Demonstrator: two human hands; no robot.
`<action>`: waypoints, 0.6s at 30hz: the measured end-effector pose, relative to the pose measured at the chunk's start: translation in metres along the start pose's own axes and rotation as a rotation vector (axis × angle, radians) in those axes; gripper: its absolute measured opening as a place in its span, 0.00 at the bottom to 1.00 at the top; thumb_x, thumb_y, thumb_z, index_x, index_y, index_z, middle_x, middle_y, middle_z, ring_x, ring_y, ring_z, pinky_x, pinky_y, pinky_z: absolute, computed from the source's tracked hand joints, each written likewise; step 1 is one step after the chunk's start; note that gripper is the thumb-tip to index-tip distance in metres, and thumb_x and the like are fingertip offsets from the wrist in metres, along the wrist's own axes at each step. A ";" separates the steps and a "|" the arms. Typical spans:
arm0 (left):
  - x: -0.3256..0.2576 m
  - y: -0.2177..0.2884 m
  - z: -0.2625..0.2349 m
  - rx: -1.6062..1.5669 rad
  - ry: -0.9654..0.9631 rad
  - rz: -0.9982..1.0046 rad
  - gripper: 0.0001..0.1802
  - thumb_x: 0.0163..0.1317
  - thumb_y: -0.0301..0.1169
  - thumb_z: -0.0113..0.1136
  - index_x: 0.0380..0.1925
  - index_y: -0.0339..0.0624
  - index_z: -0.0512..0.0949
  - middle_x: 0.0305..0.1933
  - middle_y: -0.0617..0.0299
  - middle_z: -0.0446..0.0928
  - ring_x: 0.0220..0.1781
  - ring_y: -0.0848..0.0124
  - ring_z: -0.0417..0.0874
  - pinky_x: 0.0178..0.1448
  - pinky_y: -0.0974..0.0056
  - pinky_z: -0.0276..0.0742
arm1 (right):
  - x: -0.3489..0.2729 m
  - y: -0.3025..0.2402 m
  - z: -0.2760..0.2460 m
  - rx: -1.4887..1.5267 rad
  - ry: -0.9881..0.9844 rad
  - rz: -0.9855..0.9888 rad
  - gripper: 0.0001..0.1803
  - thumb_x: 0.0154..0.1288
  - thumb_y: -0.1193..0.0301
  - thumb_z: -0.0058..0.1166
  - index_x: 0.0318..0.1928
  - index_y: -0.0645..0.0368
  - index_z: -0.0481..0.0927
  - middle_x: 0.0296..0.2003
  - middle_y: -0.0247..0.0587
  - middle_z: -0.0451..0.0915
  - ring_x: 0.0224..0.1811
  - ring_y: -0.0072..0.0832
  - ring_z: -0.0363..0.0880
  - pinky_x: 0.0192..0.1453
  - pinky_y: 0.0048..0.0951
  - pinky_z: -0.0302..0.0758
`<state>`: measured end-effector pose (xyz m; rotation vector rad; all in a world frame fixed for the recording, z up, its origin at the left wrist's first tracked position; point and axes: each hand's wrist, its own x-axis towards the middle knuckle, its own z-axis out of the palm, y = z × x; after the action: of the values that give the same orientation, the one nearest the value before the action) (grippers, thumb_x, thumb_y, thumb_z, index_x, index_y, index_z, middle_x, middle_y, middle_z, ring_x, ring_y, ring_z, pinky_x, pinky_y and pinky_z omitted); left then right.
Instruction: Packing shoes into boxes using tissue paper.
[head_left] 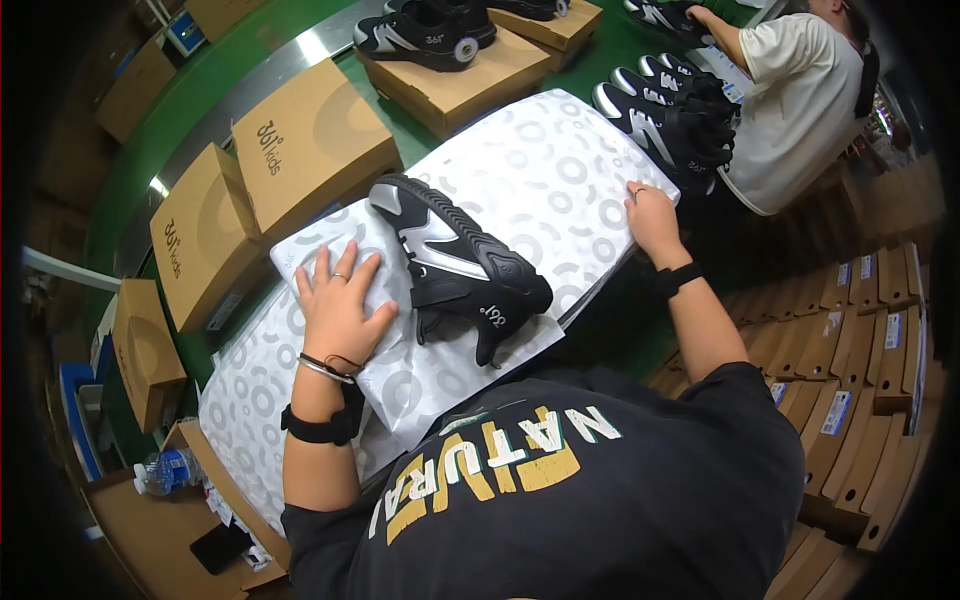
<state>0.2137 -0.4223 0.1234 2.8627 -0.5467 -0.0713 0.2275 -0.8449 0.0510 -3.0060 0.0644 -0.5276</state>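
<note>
Just beside left hand [340, 305]: shoe [468, 268]

Left hand [338, 312] near 9 o'clock, palm down, fingers [365, 273] spread toward 12. Right hand [654, 226] near 2 o'clock, fingers bent, forearm [706, 322] angled toward 11.

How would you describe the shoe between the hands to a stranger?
Find the patterned white paper. Right of the left hand, a black shoe lies on its side. Other shoes sit grouped beyond the paper's edge; this one lies alone on it.

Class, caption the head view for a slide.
Left hand and right hand on patterned wrapping paper, black-and-silver sneaker between.
</note>
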 end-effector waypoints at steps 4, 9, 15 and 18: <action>-0.001 -0.002 0.001 -0.026 0.020 -0.008 0.31 0.43 0.43 0.57 0.51 0.49 0.70 0.61 0.51 0.60 0.65 0.47 0.51 0.65 0.42 0.34 | 0.000 -0.014 0.002 -0.084 0.065 0.123 0.12 0.51 0.72 0.51 0.38 0.62 0.78 0.31 0.47 0.78 0.38 0.39 0.74 0.47 0.35 0.67; -0.001 -0.003 0.002 -0.047 0.037 -0.005 0.31 0.43 0.42 0.58 0.51 0.49 0.70 0.61 0.51 0.61 0.65 0.46 0.51 0.65 0.42 0.34 | 0.010 -0.025 -0.004 -0.058 -0.051 0.197 0.10 0.52 0.73 0.49 0.36 0.59 0.79 0.29 0.49 0.78 0.35 0.39 0.75 0.45 0.35 0.68; -0.002 -0.009 0.008 -0.038 0.050 0.017 0.32 0.44 0.44 0.57 0.52 0.49 0.68 0.60 0.51 0.62 0.65 0.47 0.51 0.65 0.42 0.34 | 0.024 -0.016 0.012 0.049 0.038 0.088 0.11 0.54 0.73 0.44 0.37 0.59 0.77 0.28 0.49 0.78 0.34 0.45 0.76 0.40 0.40 0.71; -0.001 -0.009 0.007 -0.069 0.081 0.014 0.31 0.44 0.44 0.58 0.52 0.49 0.69 0.60 0.51 0.62 0.65 0.47 0.52 0.65 0.42 0.34 | 0.023 -0.028 0.010 0.069 -0.016 0.334 0.11 0.56 0.72 0.42 0.38 0.58 0.77 0.29 0.51 0.78 0.35 0.45 0.76 0.41 0.40 0.71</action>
<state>0.2155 -0.4159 0.1142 2.7811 -0.5372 0.0270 0.2528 -0.8172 0.0521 -2.8442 0.5241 -0.4586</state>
